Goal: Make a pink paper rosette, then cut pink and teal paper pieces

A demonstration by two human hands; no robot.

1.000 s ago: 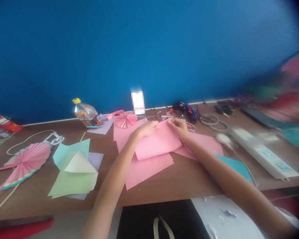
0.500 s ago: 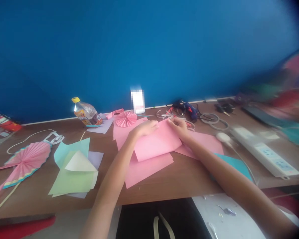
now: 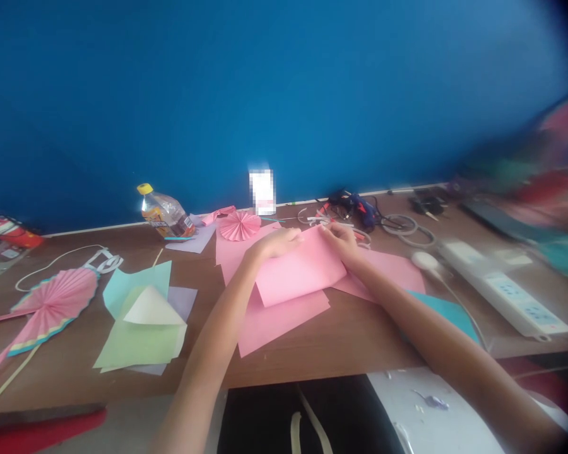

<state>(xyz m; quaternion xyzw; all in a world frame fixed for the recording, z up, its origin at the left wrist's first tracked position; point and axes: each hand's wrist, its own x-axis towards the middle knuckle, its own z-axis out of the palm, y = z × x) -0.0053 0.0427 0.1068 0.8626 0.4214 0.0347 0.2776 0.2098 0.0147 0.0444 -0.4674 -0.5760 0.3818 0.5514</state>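
Between my two hands a sheet of pink paper [image 3: 300,274] is raised at a slant, its near edge lifted off the pink sheets [image 3: 279,321] below. My left hand [image 3: 280,243] is closed at the far left edge of that sheet, its fingertips partly hidden. At the far right corner, my right hand [image 3: 341,241] pinches the paper between thumb and fingers. Just beyond my left hand lies a pleated pink paper rosette [image 3: 240,226]. More pink paper [image 3: 392,271] and a blue sheet [image 3: 447,315] lie under and beside my right forearm.
On the left are a pleated pink fan [image 3: 59,299] and green and pale sheets [image 3: 139,343]. A yellow-capped bottle [image 3: 165,214] stands behind them. A blue glue gun [image 3: 363,211], coiled cable [image 3: 409,230] and white power strip [image 3: 506,290] occupy the right side of the wooden table [image 3: 331,359].
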